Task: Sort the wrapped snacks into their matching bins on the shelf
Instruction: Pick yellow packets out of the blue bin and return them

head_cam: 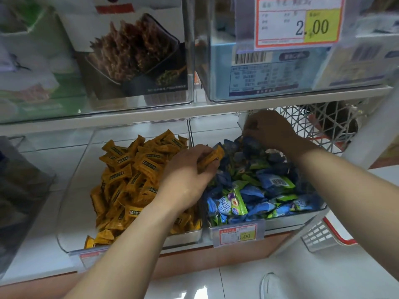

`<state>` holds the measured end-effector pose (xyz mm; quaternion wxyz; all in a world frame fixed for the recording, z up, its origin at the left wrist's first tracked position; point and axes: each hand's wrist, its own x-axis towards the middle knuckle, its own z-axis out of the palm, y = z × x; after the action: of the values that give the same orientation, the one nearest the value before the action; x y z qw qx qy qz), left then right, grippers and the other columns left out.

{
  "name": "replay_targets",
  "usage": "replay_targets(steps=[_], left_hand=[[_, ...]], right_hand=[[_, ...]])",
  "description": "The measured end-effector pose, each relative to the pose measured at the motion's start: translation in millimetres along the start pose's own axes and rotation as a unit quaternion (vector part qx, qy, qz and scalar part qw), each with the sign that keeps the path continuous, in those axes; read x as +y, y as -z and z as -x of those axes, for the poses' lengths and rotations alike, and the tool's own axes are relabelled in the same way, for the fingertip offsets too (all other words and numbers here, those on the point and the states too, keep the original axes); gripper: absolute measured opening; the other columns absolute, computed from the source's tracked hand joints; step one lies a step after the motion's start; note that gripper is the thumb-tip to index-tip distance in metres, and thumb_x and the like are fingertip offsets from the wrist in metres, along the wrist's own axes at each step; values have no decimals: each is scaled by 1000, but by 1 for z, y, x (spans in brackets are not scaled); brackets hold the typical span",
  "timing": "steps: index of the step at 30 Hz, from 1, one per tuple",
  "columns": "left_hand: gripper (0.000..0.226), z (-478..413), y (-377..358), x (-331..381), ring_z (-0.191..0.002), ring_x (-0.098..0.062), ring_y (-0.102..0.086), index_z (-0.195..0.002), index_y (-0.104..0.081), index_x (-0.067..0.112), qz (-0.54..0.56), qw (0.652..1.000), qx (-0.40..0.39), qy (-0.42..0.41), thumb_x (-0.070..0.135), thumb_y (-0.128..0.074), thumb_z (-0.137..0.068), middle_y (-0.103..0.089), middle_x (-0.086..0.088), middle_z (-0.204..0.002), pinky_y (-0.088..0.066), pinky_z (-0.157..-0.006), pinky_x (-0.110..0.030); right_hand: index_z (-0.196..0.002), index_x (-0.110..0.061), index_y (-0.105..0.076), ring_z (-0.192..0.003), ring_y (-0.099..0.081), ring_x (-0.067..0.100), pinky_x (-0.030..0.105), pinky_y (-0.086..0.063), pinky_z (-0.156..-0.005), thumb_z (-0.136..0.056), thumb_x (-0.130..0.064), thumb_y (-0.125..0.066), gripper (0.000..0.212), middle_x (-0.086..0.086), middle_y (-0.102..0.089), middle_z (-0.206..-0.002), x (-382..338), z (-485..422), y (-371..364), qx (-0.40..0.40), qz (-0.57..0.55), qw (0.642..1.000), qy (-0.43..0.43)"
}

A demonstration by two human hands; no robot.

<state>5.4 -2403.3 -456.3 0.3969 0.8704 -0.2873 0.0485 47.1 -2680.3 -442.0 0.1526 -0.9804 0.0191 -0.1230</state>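
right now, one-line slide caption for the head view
Left hand holds a yellow snack over the blue-wrapper bin; right hand pinches a blue snack

The yellow-orange snacks, at eight o'clock, carry black label strips. The blue-and-green snacks, at four o'clock, show purple fruit prints. The price tag is red-edged, part yellow. The basket is white lattice, red-rimmed.

Dimmish cool light, soft shadows under shelf; edges bent & blurry, esp. top-left, centre sharp.
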Motion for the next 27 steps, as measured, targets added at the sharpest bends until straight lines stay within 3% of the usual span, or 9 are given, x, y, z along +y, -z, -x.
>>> replay_targets(steps=[2,5,9,12,16,20,24,27], left_hand=[[25,0,0,1,-90,-7,-61,-111,-61,36,-1,1000,1,-3,47,-59,-90,-64,17,-97,-50,-75,-27],[21,1,1,2,-90,-8,-61,-110,-62,35,0,1000,-2,0,44,-61,-91,-65,15,-97,-52,-77,-33],[20,2,1,4,-89,-9,-62,-109,-62,34,8,1000,0,3,43,-61,-91,-66,14,-96,-53,-77,-37],[20,3,2,4,-90,-8,-61,-109,-61,34,12,1000,1,7,43,-61,-91,-66,14,-97,-53,-77,-37],[20,2,2,4,-89,-6,-60,-107,-61,35,16,1000,-1,5,44,-60,-90,-65,16,-96,-53,-77,-34],[27,1,3,2,-93,-7,-60,-112,-62,34,20,1000,-14,7,47,-58,-89,-65,16,-100,-51,-79,-31],[30,2,4,1,-94,-7,-59,-114,-61,34,23,1000,-19,3,49,-58,-89,-64,16,-102,-48,-78,-26],[35,2,5,0,-93,-7,-59,-115,-62,32,27,999,-21,4,52,-56,-87,-65,14,-102,-47,-77,-25]], right_hand=[[-74,-22,-69,-74,-60,11,27,-42,-66,-82,-28,-76,12,-10,-61,-76,-7,8,8,22,-53,998,24],[-79,-23,-68,-79,-62,6,13,-42,-64,-86,-23,-74,10,-14,-63,-80,-22,14,10,-60,-88,993,59],[-91,-26,-62,-91,-59,15,27,-42,-75,-90,-19,-67,9,-6,-60,-96,-32,8,-6,-185,-17,981,55],[-92,-23,-68,-95,-61,21,32,-49,-82,-94,-17,-56,14,1,-63,-99,-36,2,-18,-258,23,966,20],[-63,-24,-59,-72,-59,19,26,-41,-61,-94,-26,-56,32,-2,-61,-72,-33,-3,-28,-262,0,965,-9],[-78,-31,-68,-67,-60,3,19,-41,-55,-86,-26,-71,10,-16,-62,-72,-26,-3,-30,-298,11,954,-6],[-61,-33,-64,-59,-57,3,18,-38,-50,-80,-23,-78,25,-15,-59,-62,-24,-2,-33,-302,39,952,-9],[-86,-22,-79,-58,-55,0,17,-36,-47,-81,-22,-77,5,-17,-57,-62,-23,-1,-38,-295,48,954,-8]])
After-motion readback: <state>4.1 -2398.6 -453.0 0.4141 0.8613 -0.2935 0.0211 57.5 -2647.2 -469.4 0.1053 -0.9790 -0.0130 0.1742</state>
